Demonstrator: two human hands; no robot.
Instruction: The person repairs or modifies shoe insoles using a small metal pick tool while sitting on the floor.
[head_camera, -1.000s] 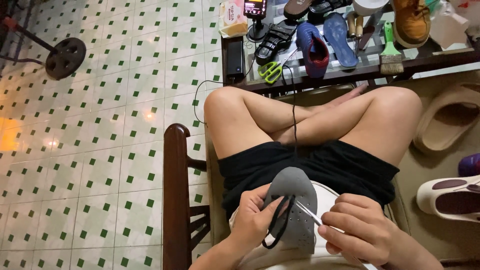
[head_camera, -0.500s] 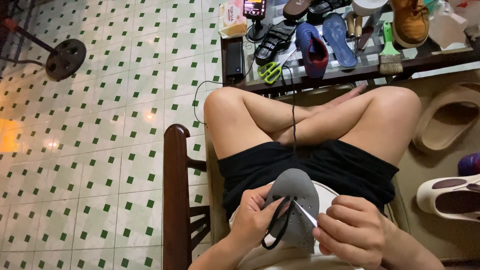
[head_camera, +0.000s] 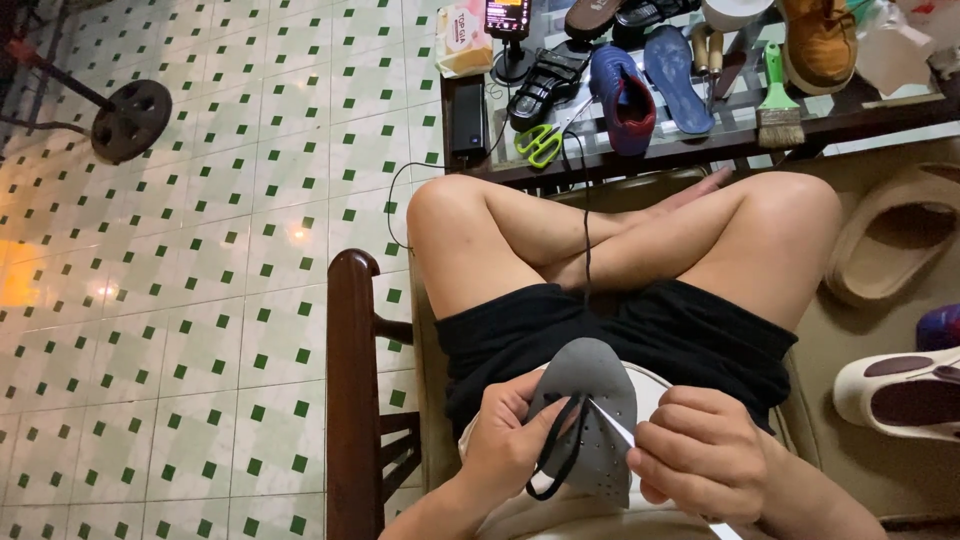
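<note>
Setting: green-and-white tiled floor (head_camera: 230, 300), dark wooden chair (head_camera: 352, 400), cluttered glass-topped low table (head_camera: 900, 112) ahead.
Left hand (head_camera: 505, 445): fingers closed on the grey perforated insole (head_camera: 592, 400), a black cord loop (head_camera: 556, 462) under its thumb.
Right hand (head_camera: 705, 455): fingers pinched together on a thin white-handled blade (head_camera: 612, 424) touching the insole.
Insole: over the lap, between both hands.

I see a floor (head_camera: 200, 300) of pale tiles with small green squares, glossy, catching warm glare at the left edge. A dark weight plate (head_camera: 130, 120) on a bar lies at upper left. A dark wooden chair arm (head_camera: 352, 400) stands beside the seat, and a glass tabletop (head_camera: 850, 115) in a dark frame runs along the top.
</note>
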